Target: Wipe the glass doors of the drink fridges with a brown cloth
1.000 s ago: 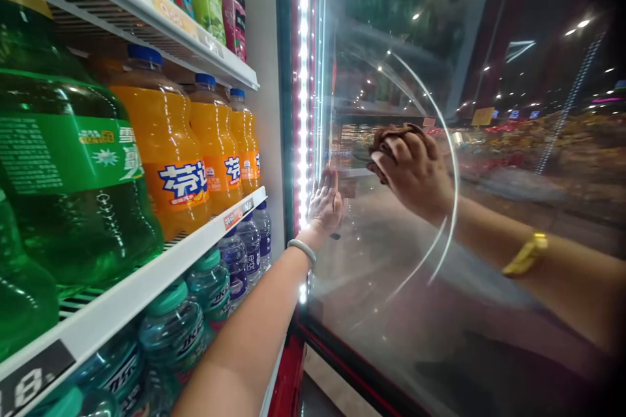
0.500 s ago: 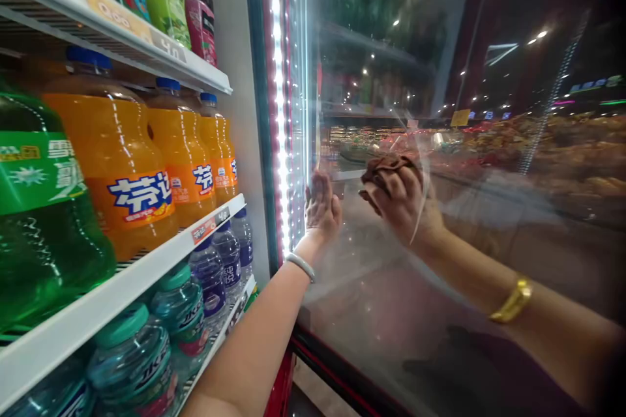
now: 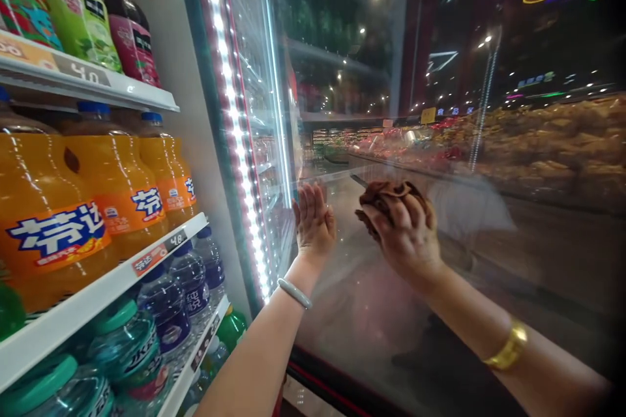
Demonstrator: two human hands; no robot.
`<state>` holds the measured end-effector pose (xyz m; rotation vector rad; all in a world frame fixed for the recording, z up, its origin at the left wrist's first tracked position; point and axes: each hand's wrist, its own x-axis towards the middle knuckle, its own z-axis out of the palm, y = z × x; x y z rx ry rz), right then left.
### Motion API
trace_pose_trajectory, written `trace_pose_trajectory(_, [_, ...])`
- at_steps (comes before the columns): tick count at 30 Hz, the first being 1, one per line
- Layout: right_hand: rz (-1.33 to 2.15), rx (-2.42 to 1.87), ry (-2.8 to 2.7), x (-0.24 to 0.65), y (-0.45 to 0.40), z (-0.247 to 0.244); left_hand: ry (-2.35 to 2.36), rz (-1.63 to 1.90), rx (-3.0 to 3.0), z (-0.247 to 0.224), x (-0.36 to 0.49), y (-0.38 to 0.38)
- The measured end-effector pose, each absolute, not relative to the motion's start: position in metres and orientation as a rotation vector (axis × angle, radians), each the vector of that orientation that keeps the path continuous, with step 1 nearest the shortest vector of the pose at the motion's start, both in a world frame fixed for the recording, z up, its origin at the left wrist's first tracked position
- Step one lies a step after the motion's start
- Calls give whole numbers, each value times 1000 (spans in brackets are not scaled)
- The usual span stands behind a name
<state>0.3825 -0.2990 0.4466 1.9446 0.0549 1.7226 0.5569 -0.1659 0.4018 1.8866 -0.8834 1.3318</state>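
Bunched in my right hand (image 3: 411, 234) is a brown cloth (image 3: 384, 199), pressed against the glass door (image 3: 362, 313) with the fingers curled over it. My left hand (image 3: 313, 221) is spread flat on the same glass, left of the cloth, and holds nothing. A pale bangle (image 3: 295, 293) is on the left wrist, a gold bracelet (image 3: 509, 345) on the right. The glass is see-through and carries reflections.
Left of my arm, cooler shelves (image 3: 102, 293) hold large orange soda bottles (image 3: 53, 215), teal-capped bottles (image 3: 130, 345) and purple-labelled water bottles (image 3: 195, 280). An LED strip (image 3: 229, 91) runs up the cooler's side. Piled goods (image 3: 562, 143) show through the glass.
The view has turned to the right, so the shelves slide left and the green soda bottle nearly leaves the picture. My right hand with the cloth sits slightly lower; my left stays flat on the glass.
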Motion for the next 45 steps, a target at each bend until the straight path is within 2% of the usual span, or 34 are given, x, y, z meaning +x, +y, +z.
trace_pose_trajectory(3, [1688, 2008, 132, 380, -300, 422, -1043, 1331, 1954, 396, 525, -184])
trace_pose_trajectory(7, [1568, 2123, 77, 316, -338, 389, -1159, 1342, 1904, 380, 493, -204])
trace_pose_trajectory(11, [1657, 2088, -286, 296, -351, 411, -1097, 1256, 1877, 368, 475, -222])
trace_pose_trajectory(14, [1720, 2064, -262, 319, -339, 423, -996, 1144, 1879, 366, 462, -234])
trace_pose_trajectory(18, [1541, 2152, 60, 304, -349, 388, -936, 1067, 1860, 363, 447, -245])
trace_pose_trajectory(21, [1464, 2237, -27, 262, -378, 368, -966, 1097, 1857, 361, 443, -250])
trace_pose_trajectory(25, [1687, 2169, -445, 252, -394, 398, -952, 1141, 1837, 359, 446, -255])
trace_pose_trajectory(28, [1800, 2068, -394, 278, -381, 416, -936, 1187, 1821, 358, 451, -256])
trace_pose_trajectory(32, [1564, 2184, -108, 264, -380, 384, -910, 1157, 1804, 356, 446, -263])
trace_pose_trajectory(34, [1492, 2253, -136, 238, -392, 366, -939, 1143, 1800, 352, 430, -273])
trace_pose_trajectory(38, [1610, 2230, -482, 215, -415, 378, -1172, 1133, 1810, 341, 377, -306])
trace_pose_trajectory(41, [1742, 2153, -461, 231, -416, 393, -1243, 1102, 1809, 336, 348, -325])
trace_pose_trajectory(45, [1651, 2168, -238, 218, -428, 362, -1238, 1072, 1788, 337, 343, -330])
